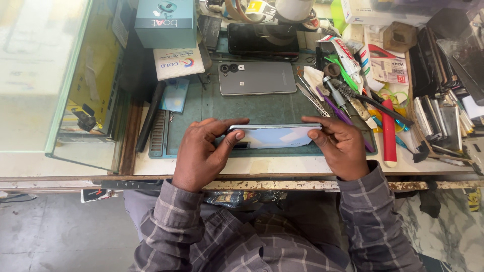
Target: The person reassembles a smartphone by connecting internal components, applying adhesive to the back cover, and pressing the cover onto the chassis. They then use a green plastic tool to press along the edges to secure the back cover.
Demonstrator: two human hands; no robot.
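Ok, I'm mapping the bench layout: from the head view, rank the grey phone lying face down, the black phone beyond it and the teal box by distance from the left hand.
1. Grey phone, face down on the mat, just beyond the left hand.
2. Black phone, farther back, behind the grey one.
3. Teal box, far back, left of both phones; close to the black phone's distance, though seemingly slightly farther.

white phone [276, 136]: its left end sits under the left hand [200, 153] and its right end under the right hand [342, 148]; the side facing the mat is not seen.
dark part below the phone [243, 145]: mostly covered by the left thumb; cannot tell what it is.
black phone [262, 39]: top edge covered by clutter lying over it.
stacked screens [442, 118]: overlapping, too crowded to count.
teal box [165, 22]: cut off by the top edge.
glass case [48, 75]: cut by the left and top edges, its contents blurred by reflections.
forearms: lost under plaid sleeves [370, 221].
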